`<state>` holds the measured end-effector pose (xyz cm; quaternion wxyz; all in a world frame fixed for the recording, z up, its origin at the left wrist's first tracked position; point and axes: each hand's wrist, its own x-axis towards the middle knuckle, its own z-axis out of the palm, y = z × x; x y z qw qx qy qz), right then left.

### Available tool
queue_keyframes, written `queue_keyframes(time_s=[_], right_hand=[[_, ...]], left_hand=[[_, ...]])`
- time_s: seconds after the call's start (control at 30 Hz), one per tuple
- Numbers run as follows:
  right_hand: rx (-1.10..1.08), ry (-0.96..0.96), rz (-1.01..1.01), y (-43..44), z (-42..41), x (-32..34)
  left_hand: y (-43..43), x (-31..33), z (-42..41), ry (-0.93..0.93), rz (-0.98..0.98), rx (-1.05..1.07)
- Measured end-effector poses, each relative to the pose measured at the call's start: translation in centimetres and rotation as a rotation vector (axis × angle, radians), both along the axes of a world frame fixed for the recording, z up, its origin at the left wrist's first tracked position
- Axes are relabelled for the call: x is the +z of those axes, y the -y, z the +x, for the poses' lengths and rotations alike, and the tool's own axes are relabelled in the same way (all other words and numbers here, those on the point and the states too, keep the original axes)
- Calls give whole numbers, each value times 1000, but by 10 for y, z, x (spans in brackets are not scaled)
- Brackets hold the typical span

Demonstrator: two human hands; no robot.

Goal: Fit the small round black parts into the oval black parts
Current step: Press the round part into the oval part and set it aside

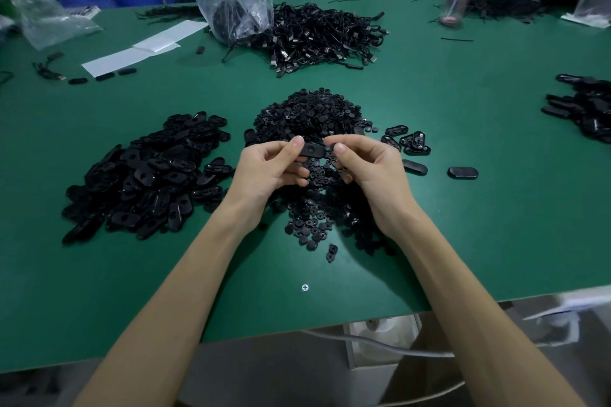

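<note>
Fingers (295,143) of the left hand (267,165) and the right hand (367,162) are curled and pinch one oval black part (310,150) by its two ends, thumbs on top, so it sits level between them. A round recess shows near its middle, facing up; whether a small round piece sits in it I cannot tell.

To do this step well, I judge the left hand should steady the oval by its end while the right thumb presses the round piece squarely into the recess, flat rather than tilted, until it seats flush.

The oval is matte black and smooth, rounded at both ends, and looks like rigid plastic.

Just beyond and beneath the fingers lies the heap of small round black parts (307,116). Well to the left of the fingers is the pile of oval black parts (148,175). Just right of the right fingers, loose ovals (411,142) lie on the green table (479,225).
</note>
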<state>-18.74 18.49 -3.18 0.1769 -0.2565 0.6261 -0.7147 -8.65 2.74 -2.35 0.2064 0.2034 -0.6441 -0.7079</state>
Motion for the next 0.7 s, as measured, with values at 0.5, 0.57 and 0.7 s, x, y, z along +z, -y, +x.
queue_keyframes(time_s=[0.5,0.57,0.7], right_hand=[[-46,-51,-36,0,1,1],[-48,-61,-38,0,1,1],[-79,-94,-20,1,4,3]], left_hand=[[1,-1,1,-48,64,-74],[-1,0,2,-62,89,-97],[-2,3,4,-75,125,-113]])
